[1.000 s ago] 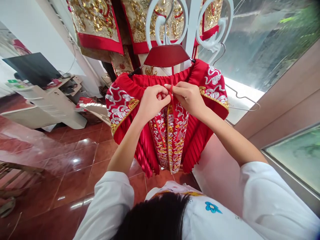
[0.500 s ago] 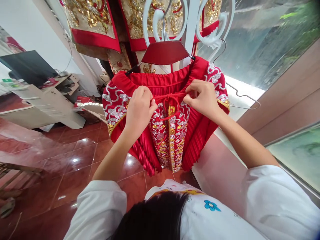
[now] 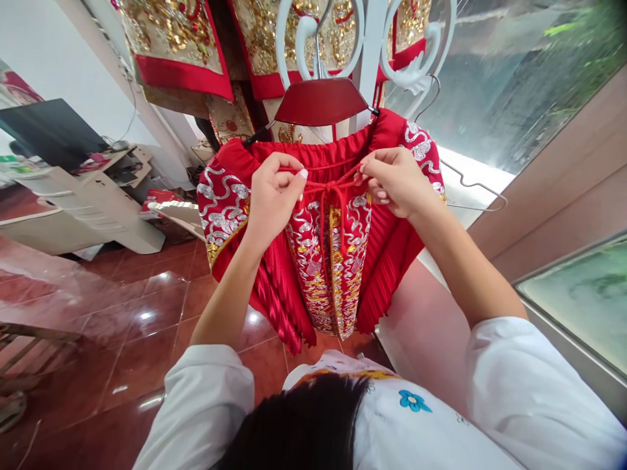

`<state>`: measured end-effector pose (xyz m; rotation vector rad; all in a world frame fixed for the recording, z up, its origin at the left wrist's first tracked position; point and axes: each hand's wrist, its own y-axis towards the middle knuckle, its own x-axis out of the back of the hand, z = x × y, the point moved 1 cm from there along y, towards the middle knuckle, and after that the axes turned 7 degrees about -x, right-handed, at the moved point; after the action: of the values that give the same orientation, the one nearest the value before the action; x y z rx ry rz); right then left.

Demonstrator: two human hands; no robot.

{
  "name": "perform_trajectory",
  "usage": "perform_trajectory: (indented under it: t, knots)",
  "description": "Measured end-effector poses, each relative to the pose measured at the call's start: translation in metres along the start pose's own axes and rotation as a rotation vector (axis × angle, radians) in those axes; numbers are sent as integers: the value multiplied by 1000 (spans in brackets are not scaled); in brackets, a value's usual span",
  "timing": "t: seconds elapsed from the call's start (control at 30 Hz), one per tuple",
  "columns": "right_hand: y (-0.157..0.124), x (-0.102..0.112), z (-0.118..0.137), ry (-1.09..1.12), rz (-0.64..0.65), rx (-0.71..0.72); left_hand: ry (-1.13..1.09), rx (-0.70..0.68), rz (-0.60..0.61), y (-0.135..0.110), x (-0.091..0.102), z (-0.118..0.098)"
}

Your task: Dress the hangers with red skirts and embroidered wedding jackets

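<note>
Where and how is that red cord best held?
Probably by the stretches either side of the knot, pinched from the front with the fingertips. The red cord is thin and runs out sideways there, while its ends hang against the skirt.

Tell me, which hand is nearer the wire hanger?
Right. The right hand, pinching the red cord, is left of the wire hanger in the picture; the left hand is farther left, on the cord's other side.

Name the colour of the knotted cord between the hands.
Red; the cord shows best in the head view.
</note>
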<state>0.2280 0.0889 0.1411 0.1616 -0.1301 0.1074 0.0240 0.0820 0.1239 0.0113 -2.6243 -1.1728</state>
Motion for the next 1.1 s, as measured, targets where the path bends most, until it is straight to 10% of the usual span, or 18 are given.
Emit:
perform_trajectory:
  t: [0.33,0.47,0.83,1.1]
  knots:
    - [-8,-1,4,142,116,-93,107,0,39,-5,7,-6]
    - [-14,9,7,-128,175,-17,82,40,55,-7,12,-5]
    - [-29,21,27,-1123,-531,247,280,-81,5,-8,9,-11]
    - [-16,35,1,-866,-475,339,424,-175,-7,-15,20,-1]
